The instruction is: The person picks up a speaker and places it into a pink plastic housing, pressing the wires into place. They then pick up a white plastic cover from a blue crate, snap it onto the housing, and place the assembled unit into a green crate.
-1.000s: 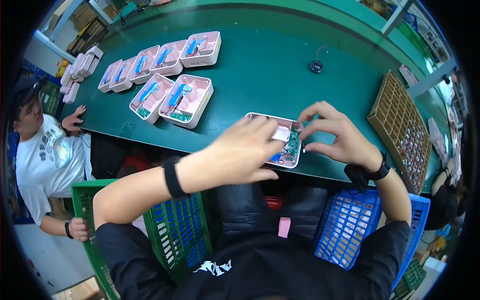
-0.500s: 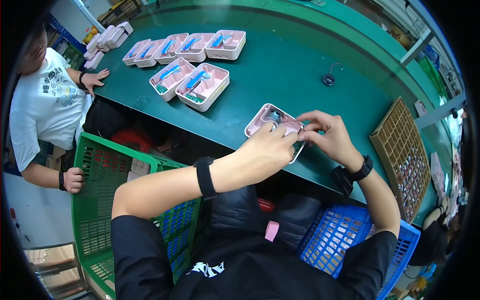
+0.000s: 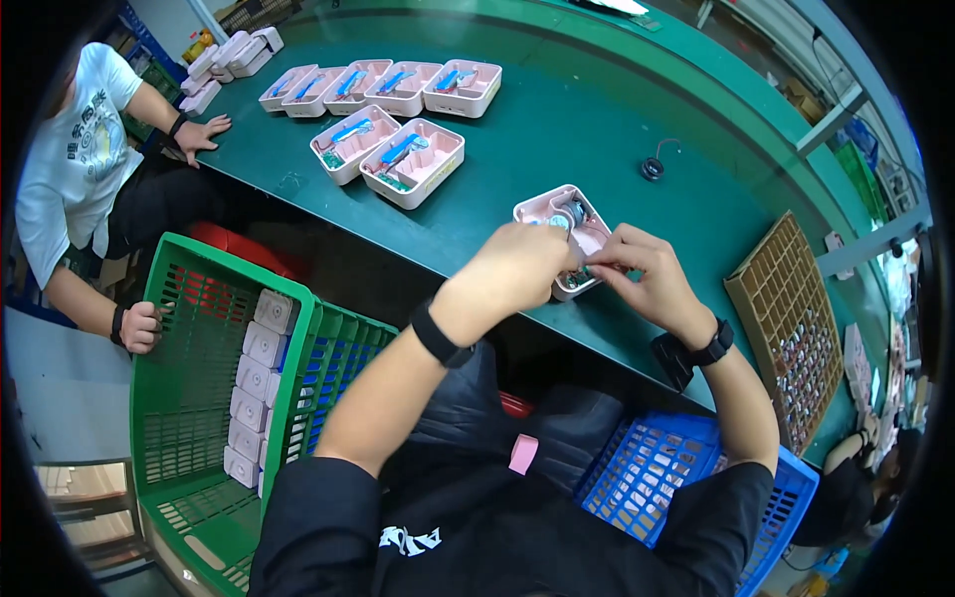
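Note:
A pale pink plastic housing (image 3: 589, 206) lies open side up near the table's front edge, between my hands. Inside it are a round speaker (image 3: 570, 213), thin wires and part of a green circuit board (image 3: 575, 281). My left hand (image 3: 527, 261) reaches over the housing's near left side with its fingers bent into it; their tips are partly hidden. My right hand (image 3: 645, 271) is at the housing's right rim, thumb and forefinger pinched together beside the circuit board. What is between those fingertips is too small to make out.
Several pink housings (image 3: 428, 189) with blue batteries stand farther left on the green table. A loose speaker (image 3: 652, 169) lies beyond my right hand, near a partitioned cardboard tray (image 3: 796, 328). Green (image 3: 214, 398) and blue (image 3: 686, 438) crates flank me. A co-worker's hand (image 3: 199, 137) rests on the table.
My left hand has drawn back toward the housing's near end and changed its angle, showing more of the interior. The housing appears turned slightly. My right hand keeps its pinch; the head view has shifted.

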